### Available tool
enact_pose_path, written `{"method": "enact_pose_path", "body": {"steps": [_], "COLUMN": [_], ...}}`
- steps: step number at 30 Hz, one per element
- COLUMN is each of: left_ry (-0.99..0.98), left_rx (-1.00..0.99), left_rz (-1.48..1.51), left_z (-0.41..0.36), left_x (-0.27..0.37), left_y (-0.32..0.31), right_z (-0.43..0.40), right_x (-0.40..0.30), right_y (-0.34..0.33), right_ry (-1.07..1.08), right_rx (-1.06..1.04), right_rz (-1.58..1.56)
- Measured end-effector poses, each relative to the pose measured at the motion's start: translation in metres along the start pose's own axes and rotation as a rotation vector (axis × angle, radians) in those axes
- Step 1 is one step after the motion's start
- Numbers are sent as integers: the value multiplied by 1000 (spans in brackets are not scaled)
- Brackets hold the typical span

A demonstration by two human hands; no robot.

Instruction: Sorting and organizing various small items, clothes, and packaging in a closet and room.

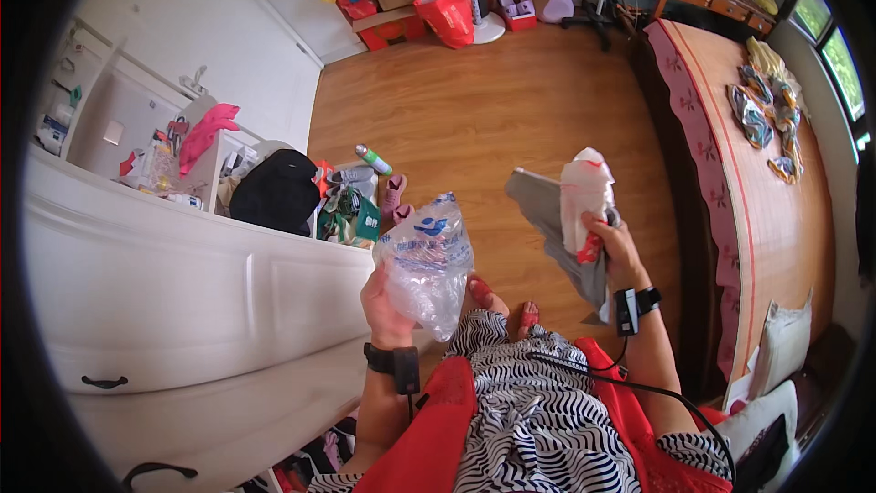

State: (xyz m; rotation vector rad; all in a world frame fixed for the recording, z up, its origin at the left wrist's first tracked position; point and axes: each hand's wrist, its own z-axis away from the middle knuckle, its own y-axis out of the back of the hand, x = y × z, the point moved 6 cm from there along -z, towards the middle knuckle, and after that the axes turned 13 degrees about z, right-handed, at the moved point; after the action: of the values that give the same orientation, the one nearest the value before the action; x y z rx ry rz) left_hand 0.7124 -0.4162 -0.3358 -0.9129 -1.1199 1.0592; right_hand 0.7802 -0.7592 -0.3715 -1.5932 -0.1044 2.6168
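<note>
My left hand (388, 305) grips a clear plastic bag (438, 267) with blue print, raised in front of the white cabinet. The bag covers part of the fingers. Over the wooden floor, my right hand (619, 250) holds a folded white plastic bag (585, 195) with red marks. A flat grey plastic bag (547, 209) hangs from the same hand, partly behind the white one. Both hands are well apart, one on each side of my body.
On my left stands a white cabinet (198, 301) with open compartments and a black bag (277, 192). Pink shoes (393, 195) and a spray can (374, 159) lie beyond it. A bed (766, 219) with crumpled cloth runs along the right. Red bags (448, 17) and boxes line the far wall.
</note>
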Motion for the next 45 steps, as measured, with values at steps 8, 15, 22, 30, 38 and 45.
{"method": "enact_pose_path", "body": {"steps": [8,15,22,30,38,45], "left_ry": [-85,-156,-251,-320,-454,-417], "left_rx": [49,75,111,182,160,59], "left_rz": [104,150,-89,-44,-253,-421], "left_z": [-76,-120,-132,-157,-182,-196], "left_x": [22,40,77,113,129,133], "left_y": [-18,-35,-29,-9,-36,-79], "right_z": [-61,-112,-134,-211,-262,-281], "right_x": [-4,56,25,-18,-46,-61], "right_y": [-90,-178,-241,-250,-260,-261], "right_ry": [-116,-501,-449,-432,-434,-416], "right_rx": [-184,-496,-711,-969,-975,-995], "right_rz": [-134,-149,-202,-307,-259,-163]}}
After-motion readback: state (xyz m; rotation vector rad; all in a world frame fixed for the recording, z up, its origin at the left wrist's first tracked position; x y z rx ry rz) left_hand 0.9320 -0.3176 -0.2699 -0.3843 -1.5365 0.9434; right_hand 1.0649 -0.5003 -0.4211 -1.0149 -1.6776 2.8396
